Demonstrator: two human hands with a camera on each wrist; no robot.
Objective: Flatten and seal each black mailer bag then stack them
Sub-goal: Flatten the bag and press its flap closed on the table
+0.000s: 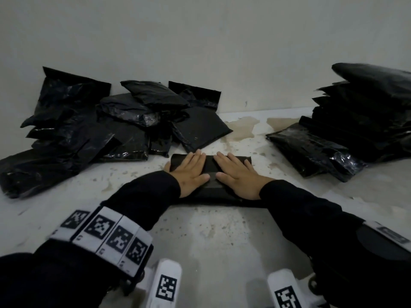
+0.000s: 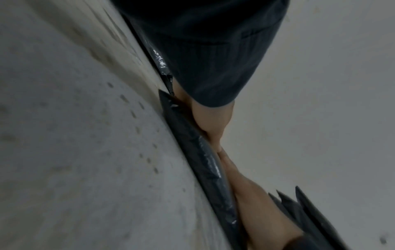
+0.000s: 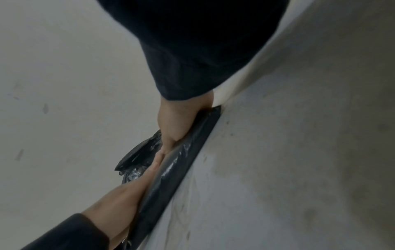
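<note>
Both our hands, left hand [image 1: 191, 173] and right hand [image 1: 238, 174], press flat, fingers straight, on the mailer bag [image 1: 211, 172]. It looks light, soft and slippery; we would lift it by its edges

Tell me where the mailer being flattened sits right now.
Head view: the mailer lies centre on the table, under both flat hands, between the loose pile and the stack.

The scene is dimly and evenly lit, with only soft shadows cast. Faint glare is caught on the crinkled black bags [image 1: 131, 112]. Both wrist views are blurred and grainy, and straight lines are bent towards the edges.
</note>
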